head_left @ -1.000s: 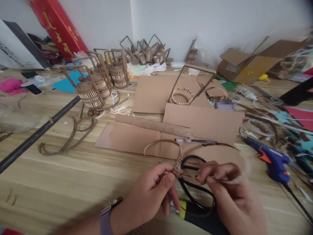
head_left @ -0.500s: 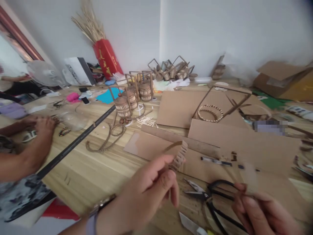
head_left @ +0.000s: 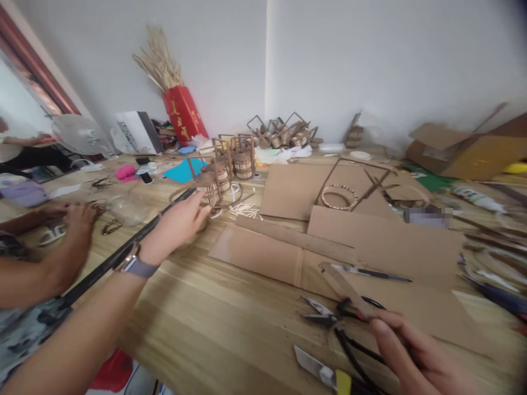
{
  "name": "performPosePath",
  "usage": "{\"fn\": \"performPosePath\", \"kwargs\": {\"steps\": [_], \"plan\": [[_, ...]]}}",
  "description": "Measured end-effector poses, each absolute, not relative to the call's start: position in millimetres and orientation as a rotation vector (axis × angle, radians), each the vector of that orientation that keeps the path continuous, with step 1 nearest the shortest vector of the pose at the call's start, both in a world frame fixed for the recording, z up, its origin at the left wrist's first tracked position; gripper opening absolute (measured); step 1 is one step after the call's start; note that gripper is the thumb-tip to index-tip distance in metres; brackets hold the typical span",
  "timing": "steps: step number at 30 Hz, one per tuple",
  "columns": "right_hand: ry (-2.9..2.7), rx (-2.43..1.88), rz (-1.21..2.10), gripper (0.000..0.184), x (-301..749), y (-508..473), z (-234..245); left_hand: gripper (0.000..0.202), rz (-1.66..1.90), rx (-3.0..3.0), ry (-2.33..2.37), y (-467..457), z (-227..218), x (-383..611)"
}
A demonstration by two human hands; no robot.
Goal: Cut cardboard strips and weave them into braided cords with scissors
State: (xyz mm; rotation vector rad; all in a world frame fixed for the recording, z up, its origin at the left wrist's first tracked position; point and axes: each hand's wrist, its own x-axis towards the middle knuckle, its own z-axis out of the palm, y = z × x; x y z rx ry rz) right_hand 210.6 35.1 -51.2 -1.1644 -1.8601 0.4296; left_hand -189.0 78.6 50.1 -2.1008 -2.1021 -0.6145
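My left hand (head_left: 177, 225) reaches to the left beside the small bamboo baskets (head_left: 206, 187), palm down. A thin curved bamboo strip (head_left: 178, 191) arcs out from behind it; the fingers seem closed on its end, which they hide. At the lower right my right hand (head_left: 411, 345) pinches a flat bamboo strip (head_left: 343, 285) between thumb and fingers, pointing up and left. Below that strip lie black-handled scissors (head_left: 321, 315) with blades apart. A utility knife (head_left: 315, 367) with a yellow part rests near the front edge.
Cardboard sheets (head_left: 382, 241) carry a pen (head_left: 374, 272), a beaded ring (head_left: 340, 197) and a wooden frame. Pale sticks (head_left: 245, 210) lie beside the baskets. A dark bar (head_left: 123, 252) crosses the table; beyond it a co-worker's hands (head_left: 78, 219) work. A red vase (head_left: 183, 112) stands at the back.
My left hand has moved from the middle to the far left, by the baskets, with the curved strip. The right hand's strip is now turned up and left, above the scissors.
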Motion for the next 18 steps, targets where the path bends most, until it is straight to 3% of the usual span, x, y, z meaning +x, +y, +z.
{"fn": "performPosePath", "kwargs": {"steps": [4, 8, 12, 15, 18], "plan": [[-1.731, -1.247, 0.528, 0.039, 206.1, 29.7, -39.2, 0.052, -0.589, -2.230, -1.916, 82.3, 8.6, -166.9], [-1.983, -1.053, -0.015, 0.032, 203.1, 29.1, -31.8, 0.046, -0.766, -2.651, -1.964, 54.5, -10.6, -107.5], [-2.260, -0.750, -0.479, 0.017, 197.6, 26.3, -25.2, 0.062, -1.194, -3.073, -2.300, 29.8, -14.1, -55.3], [-2.375, -0.653, -0.581, 0.020, 190.5, 21.4, -25.0, 0.069, -1.632, -3.059, -2.471, 27.2, -17.6, -36.0], [-2.424, -0.609, -0.624, 0.024, 184.4, 15.6, -27.7, 0.065, -1.781, -2.919, -2.598, 31.7, -23.9, -30.1]]}}
